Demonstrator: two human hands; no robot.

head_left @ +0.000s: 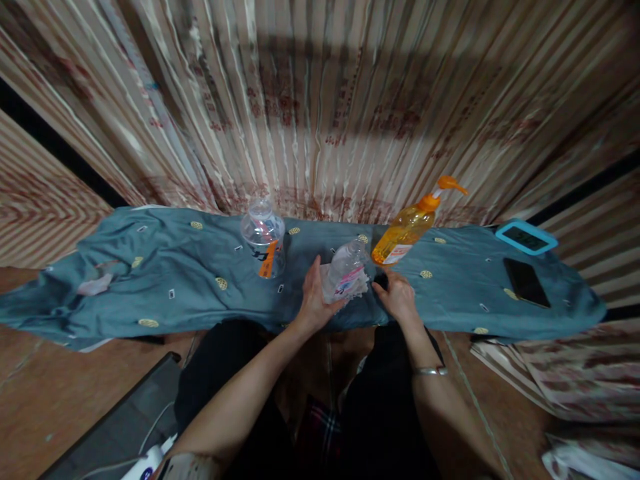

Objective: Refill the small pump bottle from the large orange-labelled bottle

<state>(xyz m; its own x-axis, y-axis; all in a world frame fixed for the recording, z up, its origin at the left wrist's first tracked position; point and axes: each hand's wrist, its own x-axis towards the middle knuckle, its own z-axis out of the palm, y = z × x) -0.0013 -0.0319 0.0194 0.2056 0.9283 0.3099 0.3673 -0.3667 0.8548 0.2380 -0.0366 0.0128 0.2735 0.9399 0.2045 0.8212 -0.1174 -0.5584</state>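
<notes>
My left hand [315, 299] is wrapped round the side of a clear plastic bottle [349, 267] with a pink-and-white label. The bottle leans to the right, its neck pointing up and away. Something pale and crumpled-looking shows around its lower part; whether this is label or tissue is unclear. To the right of the bottle, my right hand [397, 293] is closed, its fingertips at a small dark object [381, 279] that I cannot identify. Just beyond that hand stands an orange pump bottle [404, 230] of amber liquid. A larger clear bottle [263, 243] with an orange-and-black label stands left of my hands.
A blue-green patterned cloth [190, 267] covers the narrow table. At the right are a blue-framed digital clock [527, 237] and a black phone [527, 282]. A pale scrap [95, 285] lies at the left. A pleated curtain [320, 120] hangs behind the table.
</notes>
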